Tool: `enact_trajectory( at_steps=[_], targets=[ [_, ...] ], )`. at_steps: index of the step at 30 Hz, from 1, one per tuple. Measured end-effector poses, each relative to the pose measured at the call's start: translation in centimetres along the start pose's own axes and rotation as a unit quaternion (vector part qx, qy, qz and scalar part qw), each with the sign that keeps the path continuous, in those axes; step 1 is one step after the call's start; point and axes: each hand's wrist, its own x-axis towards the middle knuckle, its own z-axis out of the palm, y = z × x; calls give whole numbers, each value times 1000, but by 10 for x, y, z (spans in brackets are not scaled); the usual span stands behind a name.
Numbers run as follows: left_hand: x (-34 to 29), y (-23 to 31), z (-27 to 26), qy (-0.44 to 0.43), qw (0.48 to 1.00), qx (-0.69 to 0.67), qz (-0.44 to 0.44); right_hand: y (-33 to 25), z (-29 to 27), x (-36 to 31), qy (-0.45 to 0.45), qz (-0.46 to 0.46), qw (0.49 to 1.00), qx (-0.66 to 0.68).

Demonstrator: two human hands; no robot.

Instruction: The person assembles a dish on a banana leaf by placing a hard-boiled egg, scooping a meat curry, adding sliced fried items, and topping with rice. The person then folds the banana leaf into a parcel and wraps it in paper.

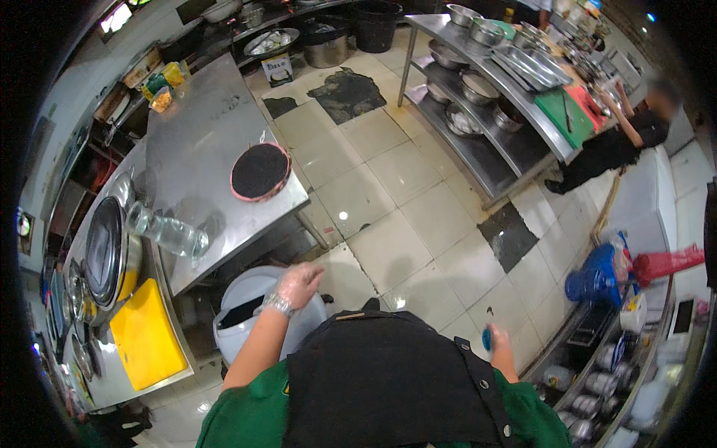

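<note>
My left hand (300, 284), in a clear plastic glove with a metal bracelet or watch at the wrist, is held out above a grey-white lidded bin (250, 287) with a dark opening. Its fingers are loosely bent and slightly apart, and nothing shows in them. At my right side, low and over the tiled floor, my right hand (502, 343) is closed around a small rounded blue object (487, 339). Most of that object is hidden by the hand, so its kind cannot be told.
A steel table (202, 119) on the left bears a round dark-topped pad (260, 172), a clear glass jar (175, 233) and a yellow cutting board (148, 336). Dark broken patches (508, 235) mark the tiles. Right of them, a person (627, 127) works by a steel shelf table (515, 97).
</note>
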Motion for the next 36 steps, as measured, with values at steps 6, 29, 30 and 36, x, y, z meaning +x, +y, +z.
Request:
enact_trajectory(
  at_steps=[6,29,30,36],
  targets=[
    [184,31,-7,54,990,-32,123,-112,-29,-6,76,98,992,8],
    [422,-102,-112,242,933,-72,-256,-964,371,319,-139,-328,900,-252],
    [438,-117,-131,233,931,-76,-271,-976,387,328,-133,-334,861,-359],
    [556,-218,-246,300,920,-57,-244,-1015,457,392,-170,-350,694,-605]
  ],
)
